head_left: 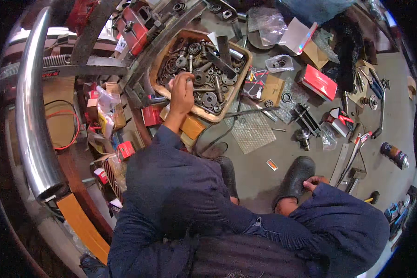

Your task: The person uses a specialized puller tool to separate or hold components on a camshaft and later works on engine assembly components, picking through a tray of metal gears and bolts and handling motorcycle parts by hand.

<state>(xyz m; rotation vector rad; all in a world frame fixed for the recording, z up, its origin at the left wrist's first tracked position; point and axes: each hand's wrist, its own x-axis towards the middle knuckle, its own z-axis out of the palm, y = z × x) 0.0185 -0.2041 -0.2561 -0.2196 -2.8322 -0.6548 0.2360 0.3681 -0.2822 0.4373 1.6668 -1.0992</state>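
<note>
My left hand (182,94) reaches over the near left part of a shallow tray (198,112) heaped with greasy metal parts. Its fingers are curled in among the parts, beside a thin upright metal pin (191,64); what they grip is hidden. Around it lie a flanged disc (209,99), a bearing (194,48) and a short shaft (218,88). My right hand (314,182) rests low, by my dark clog (297,178), with fingers bent together. Whether it holds something small cannot be made out.
Floor on the right holds a red box (318,82), bubble wrap (251,132), a black metal puller-like tool (306,119), a spray can (394,155) and a hacksaw (355,155). A polished tube (32,106) and metal frame (92,65) stand left, near small boxes (125,150).
</note>
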